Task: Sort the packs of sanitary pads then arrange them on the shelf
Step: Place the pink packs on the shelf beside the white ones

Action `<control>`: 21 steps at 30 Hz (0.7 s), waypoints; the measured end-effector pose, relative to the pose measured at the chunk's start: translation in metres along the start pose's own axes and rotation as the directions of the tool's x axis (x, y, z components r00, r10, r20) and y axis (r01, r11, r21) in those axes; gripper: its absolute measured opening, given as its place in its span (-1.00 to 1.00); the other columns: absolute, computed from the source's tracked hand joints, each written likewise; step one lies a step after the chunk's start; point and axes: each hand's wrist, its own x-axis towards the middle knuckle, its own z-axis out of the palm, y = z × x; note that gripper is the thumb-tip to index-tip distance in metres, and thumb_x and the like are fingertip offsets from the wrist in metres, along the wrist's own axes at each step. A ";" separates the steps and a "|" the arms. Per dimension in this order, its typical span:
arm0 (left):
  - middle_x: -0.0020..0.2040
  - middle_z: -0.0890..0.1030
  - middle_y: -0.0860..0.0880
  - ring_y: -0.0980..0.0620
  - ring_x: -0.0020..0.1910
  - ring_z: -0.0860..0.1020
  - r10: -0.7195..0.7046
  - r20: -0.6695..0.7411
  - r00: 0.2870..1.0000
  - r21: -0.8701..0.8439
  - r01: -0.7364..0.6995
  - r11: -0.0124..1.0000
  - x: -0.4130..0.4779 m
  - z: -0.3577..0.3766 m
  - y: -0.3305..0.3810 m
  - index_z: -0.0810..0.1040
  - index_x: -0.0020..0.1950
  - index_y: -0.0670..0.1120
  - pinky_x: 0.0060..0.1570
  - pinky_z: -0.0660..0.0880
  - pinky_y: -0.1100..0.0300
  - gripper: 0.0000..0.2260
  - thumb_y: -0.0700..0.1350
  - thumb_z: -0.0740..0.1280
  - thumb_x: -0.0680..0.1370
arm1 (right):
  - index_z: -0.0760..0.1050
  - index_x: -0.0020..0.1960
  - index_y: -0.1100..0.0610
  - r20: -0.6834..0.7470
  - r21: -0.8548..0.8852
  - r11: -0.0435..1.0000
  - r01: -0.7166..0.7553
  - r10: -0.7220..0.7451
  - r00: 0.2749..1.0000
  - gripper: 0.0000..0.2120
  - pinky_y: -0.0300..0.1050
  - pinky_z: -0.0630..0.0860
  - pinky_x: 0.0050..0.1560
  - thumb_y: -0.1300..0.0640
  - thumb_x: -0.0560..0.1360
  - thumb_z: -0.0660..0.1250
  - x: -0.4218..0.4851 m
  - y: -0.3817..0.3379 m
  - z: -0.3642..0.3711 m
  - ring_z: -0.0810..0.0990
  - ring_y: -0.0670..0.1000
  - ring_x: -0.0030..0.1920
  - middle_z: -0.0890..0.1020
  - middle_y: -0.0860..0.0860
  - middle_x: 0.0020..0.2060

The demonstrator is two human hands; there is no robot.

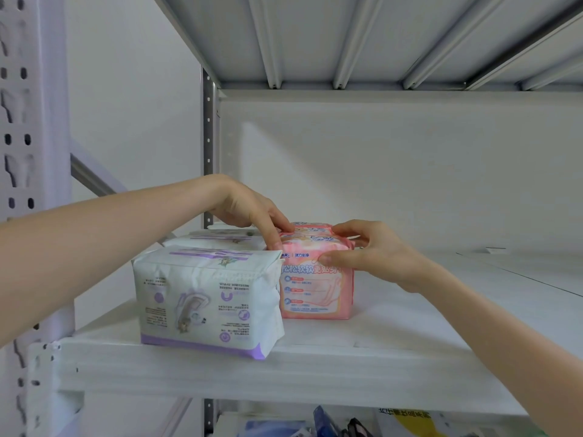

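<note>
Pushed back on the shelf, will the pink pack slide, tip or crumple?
The pink pack looks soft: its film wrinkles where the right hand pinches it, so it probably dents. It rests on a flat base on the shelf, so likely slides rather than tips.
</note>
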 end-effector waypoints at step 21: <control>0.42 0.38 0.11 0.11 0.49 0.18 -0.043 -0.042 0.998 -0.045 0.041 0.998 -0.010 0.001 0.008 0.45 0.40 0.01 0.52 0.03 0.04 -0.27 0.13 0.56 0.27 | 0.30 0.45 0.01 -0.111 -0.080 0.997 0.015 -0.023 0.994 -0.23 -0.24 0.40 0.09 -0.10 0.33 0.53 -0.019 -0.002 0.006 0.46 -0.11 0.22 0.43 -0.14 0.20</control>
